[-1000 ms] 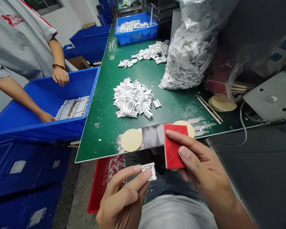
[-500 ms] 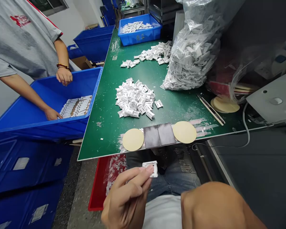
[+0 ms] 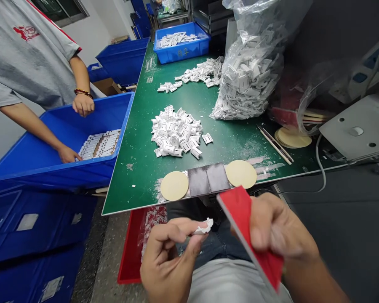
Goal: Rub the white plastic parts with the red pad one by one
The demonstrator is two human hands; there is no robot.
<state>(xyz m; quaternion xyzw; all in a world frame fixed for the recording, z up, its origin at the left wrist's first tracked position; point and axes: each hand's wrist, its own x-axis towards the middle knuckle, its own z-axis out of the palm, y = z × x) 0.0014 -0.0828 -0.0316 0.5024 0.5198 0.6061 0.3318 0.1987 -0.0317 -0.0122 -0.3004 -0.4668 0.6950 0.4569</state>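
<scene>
In left hand (image 3: 172,256), one white part (image 3: 204,227); right (image 3: 278,231), one red pad (image 3: 251,235).

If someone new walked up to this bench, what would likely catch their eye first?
Probably the red pad in the right hand, near the front edge of the green table. Next, the heap of white plastic parts on the table, and behind it, to the right, the clear bag bulging with similar pieces.

A window (image 3: 61,10) sits in the pale wall (image 3: 102,17) beyond the green table (image 3: 139,126), above speckled grey floor (image 3: 105,252).
</scene>
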